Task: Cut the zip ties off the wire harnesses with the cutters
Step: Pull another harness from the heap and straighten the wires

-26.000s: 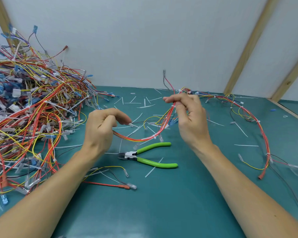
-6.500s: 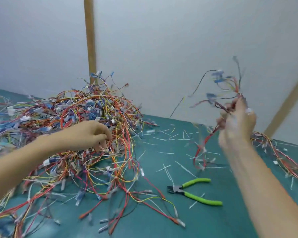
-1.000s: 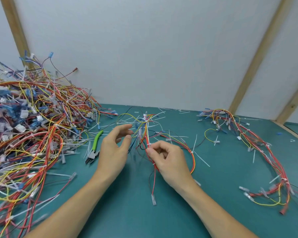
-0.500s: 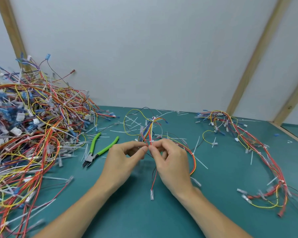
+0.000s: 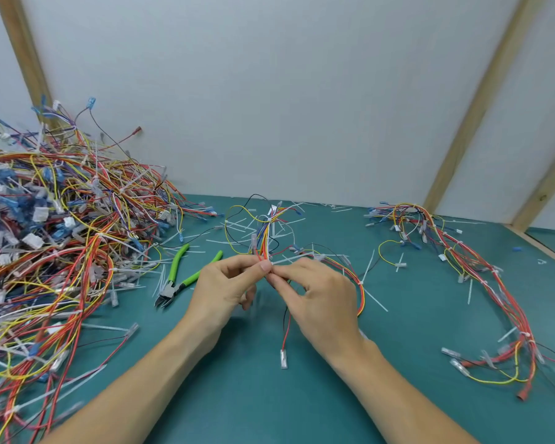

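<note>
A wire harness (image 5: 266,238) of red, yellow, blue and black wires stands up from between my two hands at the middle of the teal table (image 5: 269,405). My left hand (image 5: 228,286) pinches it with thumb and forefinger. My right hand (image 5: 318,296) pinches it right beside, fingertips touching the left ones. A red and black lead with a clear terminal (image 5: 283,358) hangs below my hands. White zip ties (image 5: 274,209) bind the harness. The green-handled cutters (image 5: 181,275) lie on the table left of my left hand, jaws toward me, untouched.
A big tangled heap of harnesses (image 5: 55,245) fills the left side. A long harness (image 5: 481,277) lies stretched along the right. Several cut white zip tie pieces (image 5: 374,299) are scattered over the table. A white wall with wooden battens stands behind.
My left hand has closed in on the harness and now pinches it next to my right hand. The harness stands more upright between them.
</note>
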The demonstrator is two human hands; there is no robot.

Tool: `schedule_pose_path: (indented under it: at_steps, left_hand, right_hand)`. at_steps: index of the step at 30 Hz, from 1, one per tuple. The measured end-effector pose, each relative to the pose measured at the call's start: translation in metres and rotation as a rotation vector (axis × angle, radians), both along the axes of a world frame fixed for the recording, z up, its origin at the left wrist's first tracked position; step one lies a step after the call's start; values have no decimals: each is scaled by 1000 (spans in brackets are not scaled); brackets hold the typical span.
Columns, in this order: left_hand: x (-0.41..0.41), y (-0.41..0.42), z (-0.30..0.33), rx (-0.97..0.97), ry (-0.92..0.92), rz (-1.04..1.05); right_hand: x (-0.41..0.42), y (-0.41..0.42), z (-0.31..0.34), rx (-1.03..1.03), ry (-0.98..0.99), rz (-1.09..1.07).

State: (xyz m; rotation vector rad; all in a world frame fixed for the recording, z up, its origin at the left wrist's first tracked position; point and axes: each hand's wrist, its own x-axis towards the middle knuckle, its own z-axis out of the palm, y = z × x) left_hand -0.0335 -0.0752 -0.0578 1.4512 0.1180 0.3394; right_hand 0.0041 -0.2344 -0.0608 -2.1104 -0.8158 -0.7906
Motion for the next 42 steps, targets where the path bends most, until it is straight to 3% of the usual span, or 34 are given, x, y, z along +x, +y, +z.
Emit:
schedule_pose_path:
  at_steps: [4, 11, 18, 28, 34, 38, 42]
  left_hand:
    - [0, 0, -1, -13, -15, -21]
    - [5, 16, -3, -103, 28, -86]
    - [4, 19, -5, -147, 18, -147]
    - [6, 23, -5, -383, -16, -146]
    - [6, 21, -4, -407, -15, -137]
    - [7, 21, -4, -379, 6, -75]
    - [8, 19, -6, -190, 28, 35]
  right_hand:
    - [0, -2, 2, -20, -14, -18]
    - [11, -13, 7, 252, 95, -143]
    - [8, -9, -4, -24, 268, -30]
    - [2, -2, -5, -117, 375, 122]
    - [1, -1, -8, -27, 467, 244]
    - [1, 2, -9, 32, 458, 216]
    - [1, 0, -9, 73, 424, 144]
